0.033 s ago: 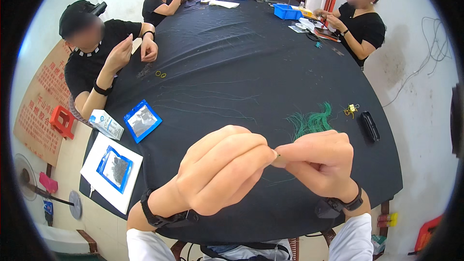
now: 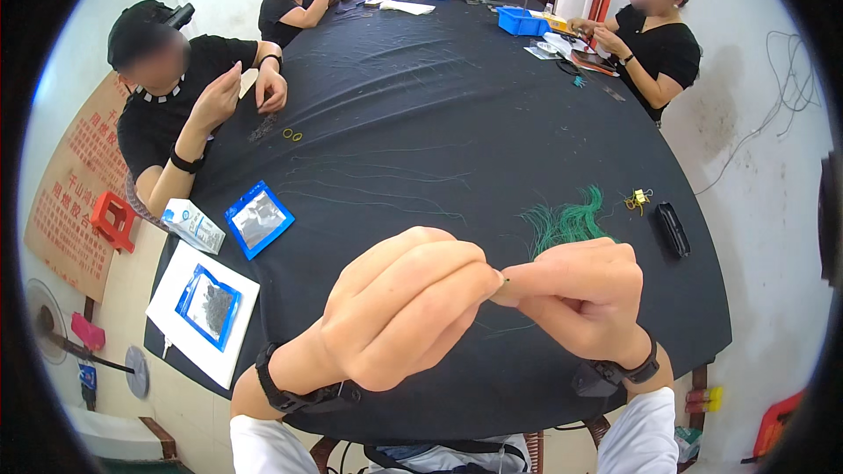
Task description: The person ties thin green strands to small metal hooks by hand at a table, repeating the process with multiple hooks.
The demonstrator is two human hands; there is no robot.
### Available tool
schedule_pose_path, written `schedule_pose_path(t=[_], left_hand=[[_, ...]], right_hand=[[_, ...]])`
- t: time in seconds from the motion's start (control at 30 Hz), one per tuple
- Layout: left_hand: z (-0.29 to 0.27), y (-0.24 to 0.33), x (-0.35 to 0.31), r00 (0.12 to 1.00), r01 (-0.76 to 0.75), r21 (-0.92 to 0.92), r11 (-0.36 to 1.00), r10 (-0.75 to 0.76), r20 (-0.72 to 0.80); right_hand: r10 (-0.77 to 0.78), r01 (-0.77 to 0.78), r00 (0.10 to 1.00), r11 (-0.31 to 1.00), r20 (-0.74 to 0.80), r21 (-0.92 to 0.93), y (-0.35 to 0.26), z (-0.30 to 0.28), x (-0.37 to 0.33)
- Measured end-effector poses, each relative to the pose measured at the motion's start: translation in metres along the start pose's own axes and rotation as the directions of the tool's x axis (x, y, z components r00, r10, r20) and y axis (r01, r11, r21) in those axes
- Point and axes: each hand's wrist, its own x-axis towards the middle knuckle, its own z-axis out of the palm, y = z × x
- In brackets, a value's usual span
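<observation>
My left hand (image 2: 408, 307) and my right hand (image 2: 575, 290) meet fingertip to fingertip above the near part of the table. Both are closed in a pinch. A tiny dark green speck (image 2: 507, 281) shows where the fingertips touch; whatever else they grip is hidden. Just beyond my right hand lies a loose bundle of green threads (image 2: 566, 218). Several single thin threads (image 2: 378, 197) are spread over the black cloth left of it.
Right of the bundle are a gold binder clip (image 2: 638, 200) and a black case (image 2: 673, 230). At left, blue-edged packets (image 2: 259, 219), a small carton (image 2: 193, 226) and a white board (image 2: 167, 298) rest on the black-covered table (image 2: 421, 114). Other people work around it; blue trays (image 2: 522, 23) stand farther off.
</observation>
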Motion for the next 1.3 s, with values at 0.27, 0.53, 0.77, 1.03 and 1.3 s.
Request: schedule_pose_path(t=[0.27,0.53,0.77,1.03,1.3], left_hand=[[0.002,-0.003,0.0,0.999,-0.034,0.095,0.995,0.033,0.012],[0.0,-0.002,0.002,0.998,0.056,0.027,0.998,-0.056,0.002],[-0.001,-0.003,0.006,0.992,0.123,-0.1,0.987,-0.12,0.036],[0.003,-0.004,0.004,0.993,0.116,-0.031,0.993,-0.116,0.015],[-0.002,-0.001,0.004,0.96,0.279,-0.085,0.957,-0.277,0.03]], right_hand=[[-0.192,0.19,0.981,0.92,0.028,-0.344,-0.01,0.0,0.0],[-0.096,0.071,0.992,0.96,-0.08,-0.27,-0.01,0.008,-0.001],[0.201,-0.221,0.958,0.972,-0.205,-0.077,-0.007,0.0,0.001],[0.078,-0.089,0.99,0.992,-0.116,-0.091,-0.014,-0.01,0.001],[0.075,-0.092,0.994,0.964,-0.076,-0.251,-0.004,-0.004,0.003]])
